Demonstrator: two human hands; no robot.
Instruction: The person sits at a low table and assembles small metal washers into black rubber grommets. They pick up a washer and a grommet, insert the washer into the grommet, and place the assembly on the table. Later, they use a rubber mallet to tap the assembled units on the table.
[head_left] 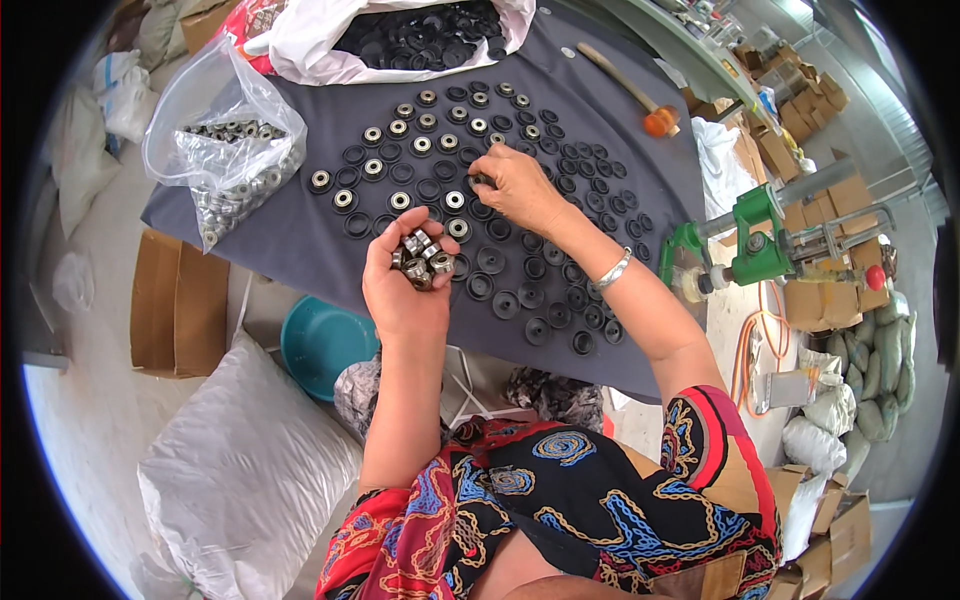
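Observation:
My left hand (405,305) is cupped palm up in front of the table's near edge, its fingers curled round several small shiny ball bearings (420,258). Over the middle of the table, my right hand (522,190) reaches down among black round caps (490,260). Its thumb and fingers pinch together at a cap; a dark edge shows between the fingertips, but what they grip is mostly hidden. Many caps to the left and far side hold a silver bearing (455,200) in the centre. Caps on the right and near side show no bearing.
A clear plastic bag (235,150) of bearings lies at the left. At the far edge sits a white sack (310,45) of black caps (425,38). A mallet (640,95) lies far right, near a green hand press (755,235). Below stand a teal basin (320,345) and a white sack (245,465).

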